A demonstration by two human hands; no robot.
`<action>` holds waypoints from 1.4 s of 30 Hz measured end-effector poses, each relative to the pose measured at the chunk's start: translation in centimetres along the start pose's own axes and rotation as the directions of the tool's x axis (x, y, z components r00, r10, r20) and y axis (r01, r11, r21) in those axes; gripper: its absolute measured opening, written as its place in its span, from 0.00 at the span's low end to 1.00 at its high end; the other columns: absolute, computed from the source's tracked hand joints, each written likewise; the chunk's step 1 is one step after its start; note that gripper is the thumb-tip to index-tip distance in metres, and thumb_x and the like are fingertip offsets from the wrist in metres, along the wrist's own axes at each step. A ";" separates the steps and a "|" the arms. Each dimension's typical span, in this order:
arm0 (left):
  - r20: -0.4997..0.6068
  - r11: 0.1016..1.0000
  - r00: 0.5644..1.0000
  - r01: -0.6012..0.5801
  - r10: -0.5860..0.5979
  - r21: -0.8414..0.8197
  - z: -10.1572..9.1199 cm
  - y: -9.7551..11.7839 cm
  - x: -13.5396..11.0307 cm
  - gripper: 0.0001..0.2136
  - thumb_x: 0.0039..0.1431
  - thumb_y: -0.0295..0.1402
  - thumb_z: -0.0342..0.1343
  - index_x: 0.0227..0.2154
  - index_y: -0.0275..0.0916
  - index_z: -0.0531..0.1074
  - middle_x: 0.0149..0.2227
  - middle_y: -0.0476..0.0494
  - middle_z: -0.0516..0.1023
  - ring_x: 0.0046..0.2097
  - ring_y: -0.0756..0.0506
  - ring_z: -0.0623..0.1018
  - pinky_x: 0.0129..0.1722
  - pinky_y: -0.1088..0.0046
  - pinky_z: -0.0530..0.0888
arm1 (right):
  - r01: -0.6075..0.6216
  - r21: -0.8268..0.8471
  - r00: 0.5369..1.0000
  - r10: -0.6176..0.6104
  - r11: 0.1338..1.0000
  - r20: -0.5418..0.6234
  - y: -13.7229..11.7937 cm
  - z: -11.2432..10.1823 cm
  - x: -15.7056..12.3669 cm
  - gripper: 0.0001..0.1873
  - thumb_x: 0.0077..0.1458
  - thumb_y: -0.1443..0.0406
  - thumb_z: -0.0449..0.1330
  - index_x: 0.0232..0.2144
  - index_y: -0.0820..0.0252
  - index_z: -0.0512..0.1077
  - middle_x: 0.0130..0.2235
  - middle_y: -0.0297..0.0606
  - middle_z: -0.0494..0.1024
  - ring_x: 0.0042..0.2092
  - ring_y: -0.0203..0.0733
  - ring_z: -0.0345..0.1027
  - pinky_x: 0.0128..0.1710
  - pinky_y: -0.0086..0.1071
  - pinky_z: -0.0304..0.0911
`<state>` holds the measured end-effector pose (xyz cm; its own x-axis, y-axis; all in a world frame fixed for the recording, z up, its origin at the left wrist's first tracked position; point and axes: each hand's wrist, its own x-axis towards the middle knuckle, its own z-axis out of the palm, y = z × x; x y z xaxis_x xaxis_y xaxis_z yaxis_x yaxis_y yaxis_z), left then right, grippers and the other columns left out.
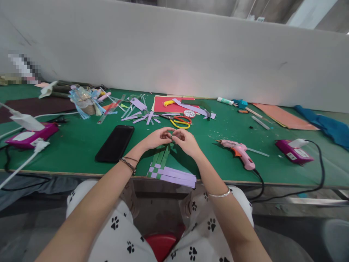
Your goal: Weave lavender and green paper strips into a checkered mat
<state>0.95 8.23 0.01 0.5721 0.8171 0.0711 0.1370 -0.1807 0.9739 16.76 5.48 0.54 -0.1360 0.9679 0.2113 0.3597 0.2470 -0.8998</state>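
Note:
My left hand [158, 137] and my right hand [186, 141] meet over the green table [218, 160], fingertips pinched together on the far ends of green paper strips. The strips belong to a woven mat of green and lilac paper strips [170, 171] that lies at the table's near edge. The lilac strips stick out to the right past the weave. A black phone [115, 143] lies flat just left of my left wrist.
A pink glue gun [241, 153] lies to the right, its cord running over the edge. Yellow and red scissors [181, 122], loose paper strips [141, 114] and a red sheet [169, 104] lie behind my hands. Magenta power strips [29, 136] [294, 153] sit at both sides.

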 end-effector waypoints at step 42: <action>0.240 0.279 0.925 -0.324 0.296 0.904 0.8 0.3 -2.3 0.07 0.58 0.29 0.52 0.32 0.38 0.75 0.31 0.47 0.76 0.34 0.49 0.75 0.31 0.75 0.64 | -0.109 -0.525 0.993 0.068 0.844 -0.096 0.2 -0.8 -0.6 0.08 0.45 0.68 0.58 0.17 0.56 0.66 0.25 0.34 0.73 0.28 0.37 0.63 0.28 0.30 0.55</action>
<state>0.31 5.86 0.00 0.7632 0.5708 0.3027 0.5843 -0.8097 0.0538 17.61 4.97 0.52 -0.0217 0.9825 0.1851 0.8028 0.1274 -0.5824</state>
